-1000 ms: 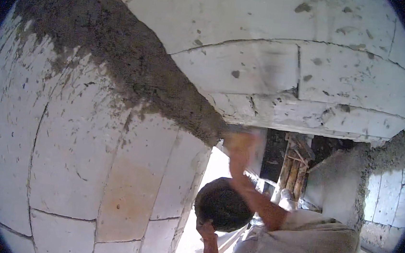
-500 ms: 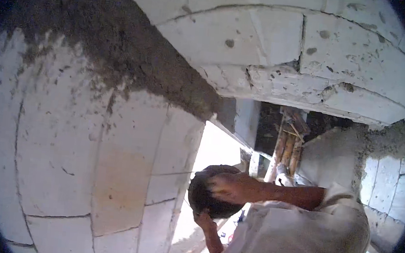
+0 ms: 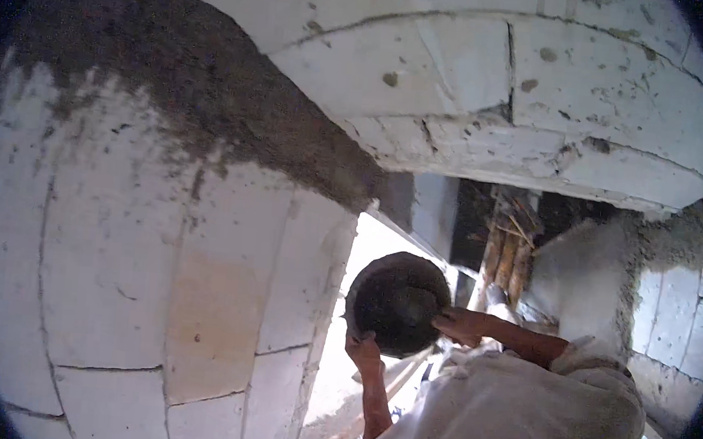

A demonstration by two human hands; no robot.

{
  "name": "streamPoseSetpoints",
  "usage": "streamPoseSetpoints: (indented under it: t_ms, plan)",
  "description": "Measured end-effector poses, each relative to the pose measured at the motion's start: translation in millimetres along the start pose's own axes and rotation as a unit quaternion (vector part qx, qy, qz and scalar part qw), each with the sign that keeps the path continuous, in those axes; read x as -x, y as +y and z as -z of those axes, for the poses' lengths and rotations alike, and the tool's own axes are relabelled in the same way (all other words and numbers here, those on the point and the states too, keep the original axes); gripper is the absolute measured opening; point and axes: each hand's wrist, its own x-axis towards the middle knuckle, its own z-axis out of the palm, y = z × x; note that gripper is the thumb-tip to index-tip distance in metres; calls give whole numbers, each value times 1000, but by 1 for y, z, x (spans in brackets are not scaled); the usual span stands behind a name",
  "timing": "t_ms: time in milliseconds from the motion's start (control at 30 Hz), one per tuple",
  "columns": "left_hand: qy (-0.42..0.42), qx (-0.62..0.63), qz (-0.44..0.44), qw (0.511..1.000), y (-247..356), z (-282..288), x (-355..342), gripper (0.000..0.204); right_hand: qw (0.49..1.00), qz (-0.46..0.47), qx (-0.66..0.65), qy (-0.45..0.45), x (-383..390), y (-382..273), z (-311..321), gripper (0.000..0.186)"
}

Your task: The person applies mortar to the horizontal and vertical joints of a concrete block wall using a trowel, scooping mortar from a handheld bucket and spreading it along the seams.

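Observation:
A round black bowl (image 3: 388, 327) is tilted so that its dark inside shows, with a grey patch that looks like wet mortar (image 3: 418, 302) in it. My left hand (image 3: 365, 353) grips the bowl's near left rim, thumb over the edge. At the right rim my right hand (image 3: 461, 325) is closed, its fingers curled against the edge. Whether a tool is also in that hand cannot be made out. To the left stands a wall of pale blocks (image 3: 218, 308), with a broad band of dark grey mortar (image 3: 213, 82) along its upper part.
Overhead on the right runs another pale block surface (image 3: 465, 70), spotted with mortar. A bright opening (image 3: 370, 242) lies behind the bowl. Wooden poles (image 3: 505, 262) stand beyond it. On the far right is a partly plastered wall (image 3: 670, 306).
My right hand has drawn back from over the bowl to its right rim. The bowl has risen slightly and shifted right, its inside now showing more, with my left hand still on it.

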Motion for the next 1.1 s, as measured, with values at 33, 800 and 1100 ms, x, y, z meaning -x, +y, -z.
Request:
streamPoseSetpoints:
  t_ms: [33,800,1100]
  plan:
    - [-7,54,23,998,2,-2,-2,43,933,-208,-290,-39,10,-17,9,43]
    - [10,91,107,990,-33,39,-20,56,570,279,-144,760,17,-284,152,48]
    - [96,152,21,983,-43,78,27,43,745,348,-165,544,-196,-427,67,53]
